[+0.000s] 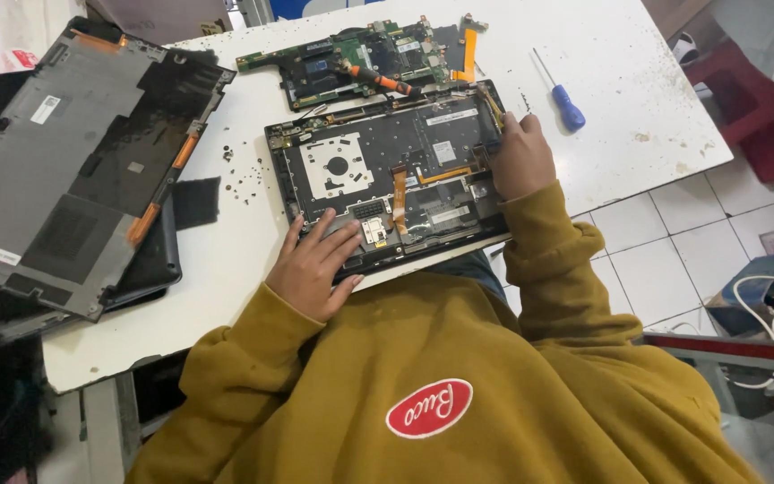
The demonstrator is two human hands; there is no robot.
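An opened black laptop chassis (pixel 378 166) lies on the white table (pixel 602 81), its inner frame, orange ribbon cables and stickers exposed. My left hand (pixel 311 269) rests flat with fingers spread on the chassis's near left edge, by the touchpad area. My right hand (pixel 520 159) sits at the chassis's right side near the far corner. Its fingers are curled down onto the parts there and the fingertips are hidden. Both arms wear mustard-yellow sleeves.
A green motherboard (pixel 360 56) lies just beyond the chassis with an orange-handled screwdriver (pixel 378 79) on it. A blue-handled screwdriver (pixel 564 100) lies to the right. A grey bottom cover (pixel 64 170) rests on another laptop at left. Small screws (pixel 242 184) are scattered between them. White tiled floor (pixel 656 260) shows at right.
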